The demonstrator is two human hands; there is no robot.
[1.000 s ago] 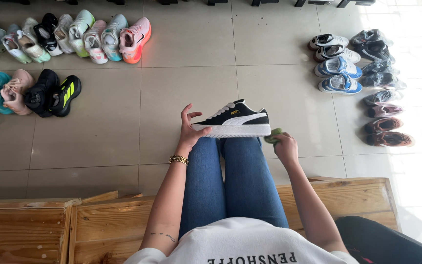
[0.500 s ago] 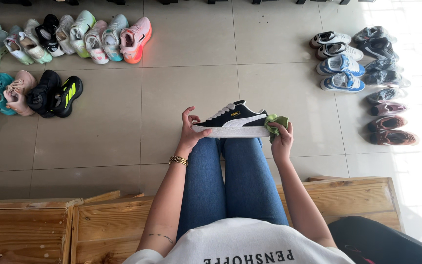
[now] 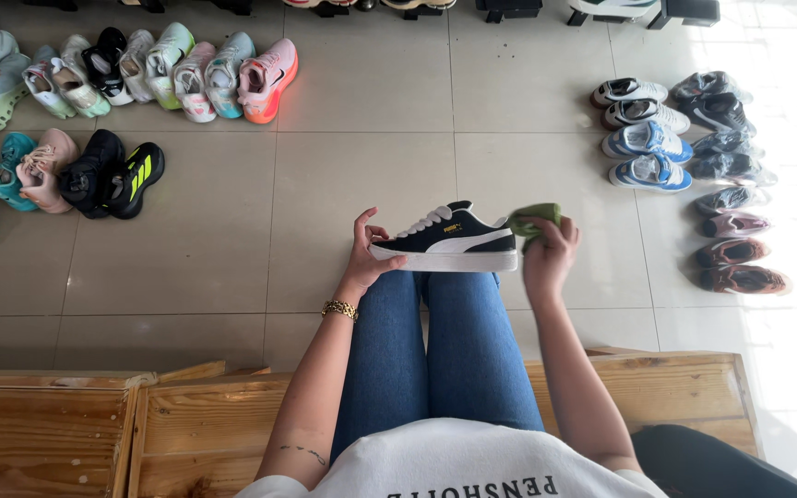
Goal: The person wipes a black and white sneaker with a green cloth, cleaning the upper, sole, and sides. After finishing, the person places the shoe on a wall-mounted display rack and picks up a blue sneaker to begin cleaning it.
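Note:
A black sneaker (image 3: 458, 237) with a white side stripe, white laces and a white sole rests sideways on my knees, toe to the left. My left hand (image 3: 367, 255) grips its toe end, thumb on the sole edge. My right hand (image 3: 548, 254) holds a small green cloth (image 3: 531, 219) pressed against the heel of the sneaker. I sit on a wooden crate bench (image 3: 675, 392) in blue jeans.
Rows of colourful sneakers (image 3: 186, 74) lie on the tiled floor at the upper left, with darker ones (image 3: 103, 175) below them. Another column of shoes (image 3: 684, 148) runs down the right side. A second wooden crate (image 3: 43, 429) sits at the lower left.
My right hand has lifted the green cloth from beside the sole up onto the heel of the sneaker. The left hand keeps its hold on the toe.

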